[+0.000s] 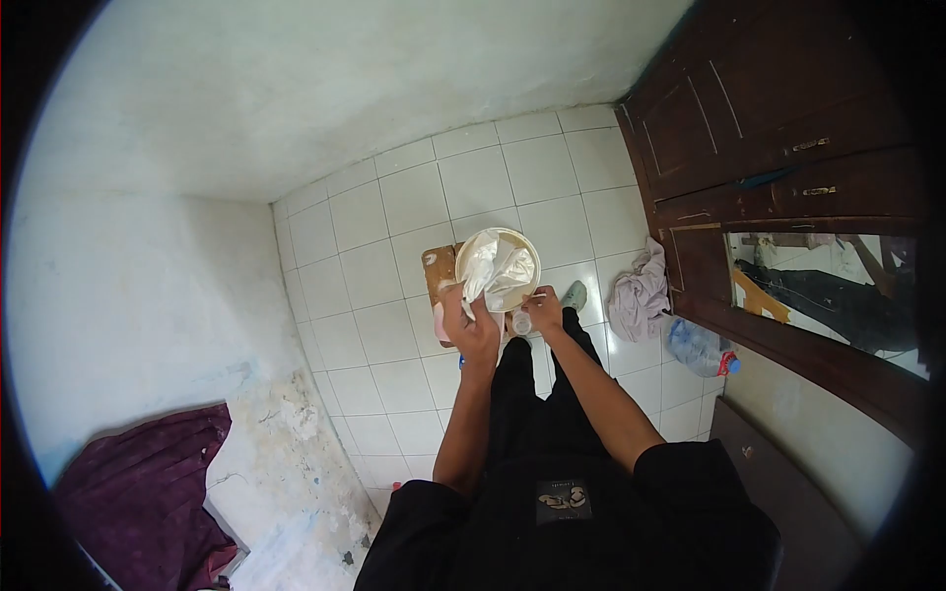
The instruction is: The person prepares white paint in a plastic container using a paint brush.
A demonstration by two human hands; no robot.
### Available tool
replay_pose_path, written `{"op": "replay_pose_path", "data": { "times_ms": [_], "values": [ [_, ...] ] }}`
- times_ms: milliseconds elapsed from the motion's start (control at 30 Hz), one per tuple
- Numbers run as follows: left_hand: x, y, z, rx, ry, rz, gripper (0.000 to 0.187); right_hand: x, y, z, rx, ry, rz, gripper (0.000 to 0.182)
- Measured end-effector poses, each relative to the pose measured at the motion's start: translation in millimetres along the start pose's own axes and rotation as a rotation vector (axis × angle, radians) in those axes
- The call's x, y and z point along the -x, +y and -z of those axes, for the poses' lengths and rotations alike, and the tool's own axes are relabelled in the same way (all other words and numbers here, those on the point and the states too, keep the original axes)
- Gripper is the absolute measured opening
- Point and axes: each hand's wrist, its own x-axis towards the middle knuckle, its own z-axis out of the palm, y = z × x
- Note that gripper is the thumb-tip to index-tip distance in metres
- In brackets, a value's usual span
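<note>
A round pale bucket (535,258) is in front of my legs, with a crumpled white plastic bag (481,258) bunched inside its mouth and over its near edge. My left hand (473,330) pinches the bag's gathered end at the near left of the rim. At the near right of the rim is my right hand (542,311), its fingers closed at the edge by a thin pale strip. Whether that strip belongs to the bucket cannot be made out. A clear plastic cup (521,322) shows between my hands, below the bucket.
A brown wooden stool or board (439,268) is partly hidden behind the bucket, with something pink (439,321) beside it. Pale cloth (641,295) and a large clear bottle (698,347) lie right, near a dark wooden cabinet (749,128). Purple fabric (148,492) hangs left.
</note>
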Motion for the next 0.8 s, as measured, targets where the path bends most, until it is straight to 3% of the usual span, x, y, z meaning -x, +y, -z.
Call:
{"op": "replay_pose_path", "data": {
  "times_ms": [100,233,300,367,433,500,567,667,800],
  "values": [
    [-3.3,8.6,20.0,0.132,0.046,0.008,0.02,7.3,-12.8,7.0,0.123,0.046,0.106,0.04],
    [-13.9,35.4,42.0,0.093,0.02,0.01,0.013,16.2,-38.5,20.1,0.14,0.153,0.24,0.045],
    [-12.0,38.3,53.7,0.071,0.037,0.003,0.014,24.6,-54.4,29.9,0.14,0.306,0.468,0.044],
    [-8.2,46.8,67.4,0.105,0.108,0.076,0.014,47.0,-92.3,37.0,0.113,0.274,0.524,0.046],
    [-5.6,48.8,85.0,0.052,0.116,0.015,0.014,69.7,-125.0,34.7,0.085,0.031,0.893,0.056],
    [0.1,53.0,103.1,0.023,0.144,0.024,0.014,104.5,-158.0,22.9,0.149,-0.264,1.011,0.076],
    [2.4,60.2,116.0,-0.016,0.153,0.013,0.015,138.4,-186.0,5.8,0.234,-0.52,1.056,0.097],
    [4.3,69.2,129.3,-0.013,0.188,-0.031,0.01,163.2,-191.4,-28.7,0.138,-0.712,1.144,0.113],
    [12.8,65.1,151.9,-0.024,0.161,0.048,0.014,165.7,-168.8,-61.3,0.139,-0.862,1.033,0.121]
  ]
}}
